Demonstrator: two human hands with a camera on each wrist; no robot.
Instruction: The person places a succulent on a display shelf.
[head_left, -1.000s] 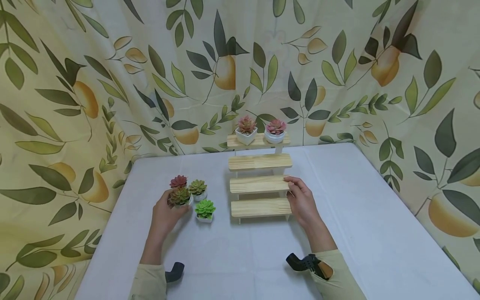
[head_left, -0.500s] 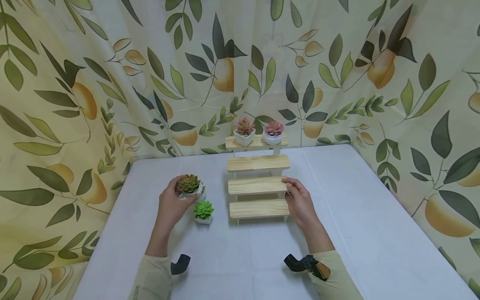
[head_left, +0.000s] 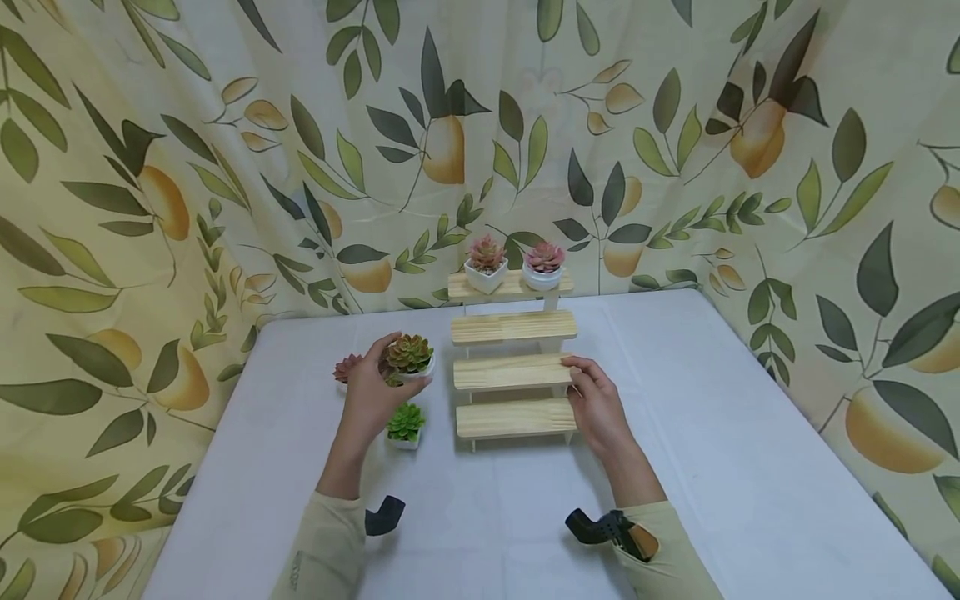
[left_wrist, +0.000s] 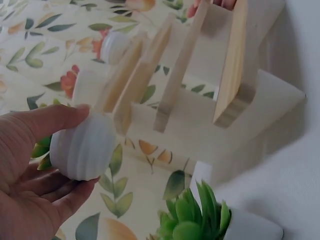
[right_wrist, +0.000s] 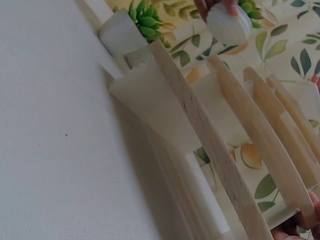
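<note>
White, the pot (left_wrist: 82, 147) was pinched by the left hand (head_left: 371, 393), seemingly to spare the succulent (head_left: 410, 354). Right of those curled fingers, the wooden stand (head_left: 513, 419) was gripped by the right hand (head_left: 597, 408), presumably for steadiness.

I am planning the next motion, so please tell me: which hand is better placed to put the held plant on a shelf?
Probably the left hand: it holds the potted succulent, just left of the wooden stand. The right hand is occupied, gripping the stand at its right end.
</note>
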